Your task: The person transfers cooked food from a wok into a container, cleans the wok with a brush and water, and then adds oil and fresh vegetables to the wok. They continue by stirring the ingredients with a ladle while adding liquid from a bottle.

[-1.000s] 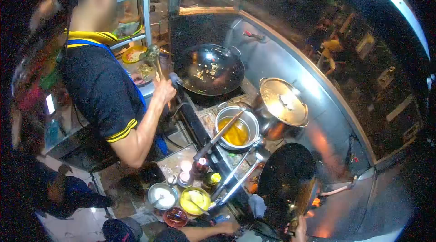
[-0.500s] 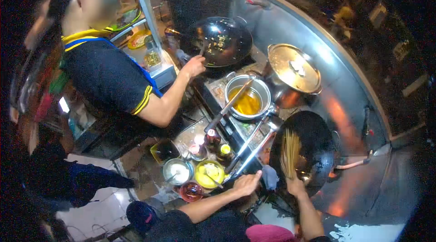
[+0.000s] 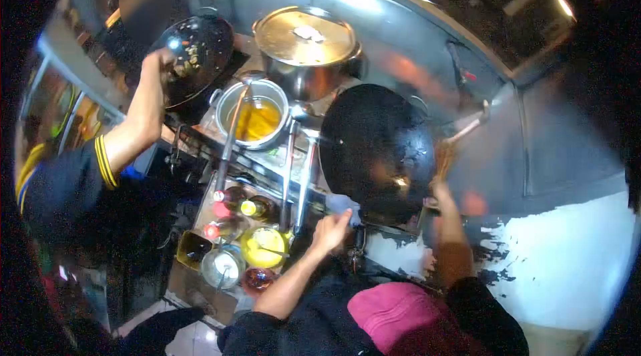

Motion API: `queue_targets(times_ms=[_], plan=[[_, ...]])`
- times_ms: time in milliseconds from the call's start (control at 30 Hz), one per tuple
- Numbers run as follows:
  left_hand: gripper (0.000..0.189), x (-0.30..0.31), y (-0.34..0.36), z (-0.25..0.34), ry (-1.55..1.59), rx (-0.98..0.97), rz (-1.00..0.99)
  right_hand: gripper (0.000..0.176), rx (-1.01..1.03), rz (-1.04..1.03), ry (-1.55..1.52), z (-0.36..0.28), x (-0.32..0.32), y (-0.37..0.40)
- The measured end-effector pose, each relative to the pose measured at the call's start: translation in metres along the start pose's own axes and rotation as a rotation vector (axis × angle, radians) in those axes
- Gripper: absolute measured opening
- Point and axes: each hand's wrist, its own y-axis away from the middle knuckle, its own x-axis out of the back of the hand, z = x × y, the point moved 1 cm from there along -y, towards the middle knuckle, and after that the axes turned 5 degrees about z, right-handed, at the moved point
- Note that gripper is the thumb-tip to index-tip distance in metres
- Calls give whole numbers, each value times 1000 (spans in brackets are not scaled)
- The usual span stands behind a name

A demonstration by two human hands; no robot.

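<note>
A large black wok [image 3: 374,149] stands on the stove in front of me, tilted, its dark inside showing a few shiny spots. My left hand [image 3: 332,232] is at its near left rim, fingers curled and thumb against a grey-blue cloth [image 3: 344,206]; how firmly it grips is partly hidden. At the right rim, my right hand [image 3: 439,192] is closed around a bundled bamboo wok brush [image 3: 444,161], which is smeared by motion. The brush's bristles lie along the wok's right edge.
Left of the wok are a pot of yellow oil [image 3: 257,122] and long-handled ladles [image 3: 307,182]. A lidded steel pot [image 3: 304,39] stands behind. Bottles [image 3: 257,208] and a yellow bowl [image 3: 264,247] crowd the left side. A co-worker's arm [image 3: 143,102] reaches to another wok [image 3: 200,55].
My view has swung, so the stove sits further left and higher. The brush has moved from inside the wok to its right rim. My left hand stays by the cloth.
</note>
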Motion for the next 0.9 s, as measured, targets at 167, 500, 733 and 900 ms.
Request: queue_targets(times_ms=[167,500,733,900], plan=[[68,-10,-16,-7,20,8,76,39,435,199,-388,-62,-63,107],[56,-11,-11,8,-109,-48,177,42,888,-468,1072,-65,-109,198],[54,-21,-10,1,3,-110,162,44,711,441,928,-99,105,55],[56,-25,-6,2,24,-1,67,50,776,521,251,-54,70,19]])
